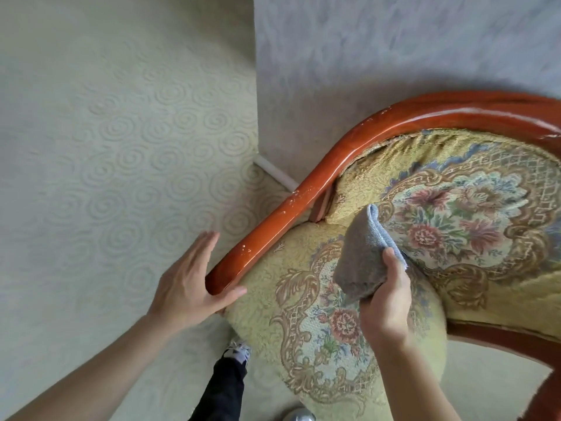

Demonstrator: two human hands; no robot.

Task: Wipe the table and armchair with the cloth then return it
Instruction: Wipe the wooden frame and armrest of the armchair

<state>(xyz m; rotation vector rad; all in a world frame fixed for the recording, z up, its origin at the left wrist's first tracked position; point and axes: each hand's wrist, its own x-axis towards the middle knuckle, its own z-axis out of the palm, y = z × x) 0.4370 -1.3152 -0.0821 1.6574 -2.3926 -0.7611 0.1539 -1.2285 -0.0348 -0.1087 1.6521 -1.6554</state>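
The armchair has a glossy red-brown wooden frame (291, 205) and yellow floral tapestry cushions, seat (303, 314) and back (455, 214). My right hand (385, 302) grips a folded grey-blue cloth (361, 256), which hangs over the crease between seat and back cushion. My left hand (191, 284) is spread open, its thumb under the front end of the left wooden armrest and its fingers beside it. The table is out of view.
Pale carpet with a spiral pattern (121, 177) covers the floor at the left. A grey wall (394, 56) with a white skirting strip (273, 173) stands behind the chair. My leg in dark trousers and a sneaker (238, 352) is beside the seat's front edge.
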